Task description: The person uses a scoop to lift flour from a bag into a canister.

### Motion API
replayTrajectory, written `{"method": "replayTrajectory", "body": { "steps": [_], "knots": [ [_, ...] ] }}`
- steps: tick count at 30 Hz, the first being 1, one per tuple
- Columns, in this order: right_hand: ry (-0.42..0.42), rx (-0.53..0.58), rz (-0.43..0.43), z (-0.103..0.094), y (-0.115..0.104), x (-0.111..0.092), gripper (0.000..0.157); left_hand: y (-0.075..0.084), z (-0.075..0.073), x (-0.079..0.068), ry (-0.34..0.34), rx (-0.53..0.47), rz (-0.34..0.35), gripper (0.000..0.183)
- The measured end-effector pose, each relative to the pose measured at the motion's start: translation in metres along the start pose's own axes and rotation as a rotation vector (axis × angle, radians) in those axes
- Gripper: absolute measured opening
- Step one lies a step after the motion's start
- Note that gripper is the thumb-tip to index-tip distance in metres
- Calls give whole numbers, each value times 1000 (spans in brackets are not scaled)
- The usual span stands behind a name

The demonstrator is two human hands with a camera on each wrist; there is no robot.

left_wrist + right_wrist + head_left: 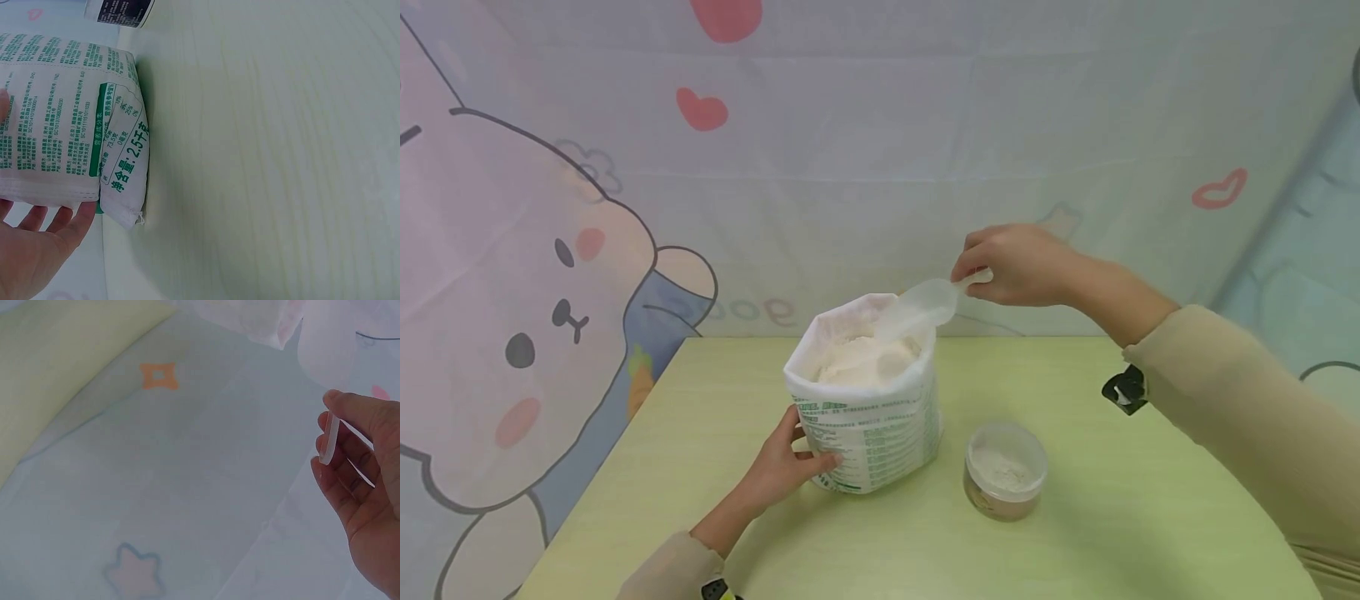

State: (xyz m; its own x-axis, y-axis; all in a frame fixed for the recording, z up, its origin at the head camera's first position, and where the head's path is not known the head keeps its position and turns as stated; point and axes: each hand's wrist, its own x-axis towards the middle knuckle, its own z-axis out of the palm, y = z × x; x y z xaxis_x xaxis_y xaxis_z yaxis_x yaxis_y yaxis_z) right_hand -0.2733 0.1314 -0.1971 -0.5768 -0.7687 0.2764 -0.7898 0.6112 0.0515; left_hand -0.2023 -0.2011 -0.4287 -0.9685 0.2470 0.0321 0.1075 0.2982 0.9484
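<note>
An open white bag [880, 425] with green print stands on the table, full of pale, flour-like powder [857, 362]. My left hand [778, 467] grips its left side low down, thumb across the front. In the left wrist view, fingertips [84, 215] press against the bag [56, 119]. Between thumb and fingers, my right hand [1018, 262] pinches the handle of a translucent plastic scoop [928, 302], whose bowl slants down into the bag's mouth. The right wrist view shows my right hand [369, 481] around the handle of the scoop [326, 350].
Right of the bag stands a clear plastic jar [1006, 471], without a lid on top, with white powder inside and a label low on its side. A pale yellow-green table [1112, 517] carries everything. Behind its far edge hangs a printed cloth [865, 167].
</note>
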Motion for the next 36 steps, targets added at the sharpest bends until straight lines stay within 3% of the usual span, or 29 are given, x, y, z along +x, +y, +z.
{"method": "replayTrajectory", "body": {
  "steps": [12, 21, 36],
  "knots": [
    [-157, -146, 56, -3, -24, 21, 17, 0, 1, 0, -11, -9, 16, 74],
    [-175, -265, 36, 1, -45, 35, 31, 2, 1, -1, -20, -14, 35, 75],
    [-236, -369, 27, 17, -65, 44, 17, 0, 0, 1, -18, 7, 33, 72]
  ]
}}
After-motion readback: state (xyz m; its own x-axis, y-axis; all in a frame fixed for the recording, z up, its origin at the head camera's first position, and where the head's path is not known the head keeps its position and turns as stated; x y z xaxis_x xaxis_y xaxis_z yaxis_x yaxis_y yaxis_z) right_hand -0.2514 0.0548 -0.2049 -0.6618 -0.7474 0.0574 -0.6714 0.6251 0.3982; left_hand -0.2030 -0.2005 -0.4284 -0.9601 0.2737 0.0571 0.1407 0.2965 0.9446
